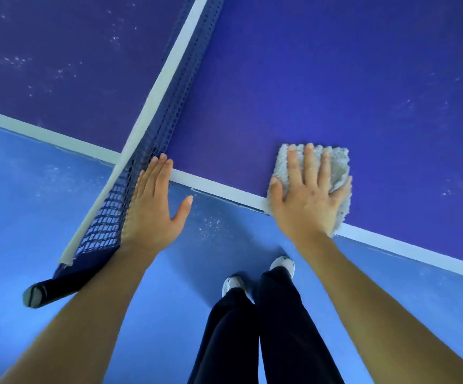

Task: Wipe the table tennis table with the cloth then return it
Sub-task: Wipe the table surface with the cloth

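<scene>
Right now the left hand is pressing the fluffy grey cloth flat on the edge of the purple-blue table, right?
No, the right hand presses the fluffy grey cloth flat on the edge of the purple-blue table. The left hand rests with straight fingers beside the dark blue net. The head view shows it.

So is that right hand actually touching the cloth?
Touching. The head view shows the right hand lying flat on the grey cloth, straight fingers spread across it, pressing it onto the table by the white edge line.
</scene>
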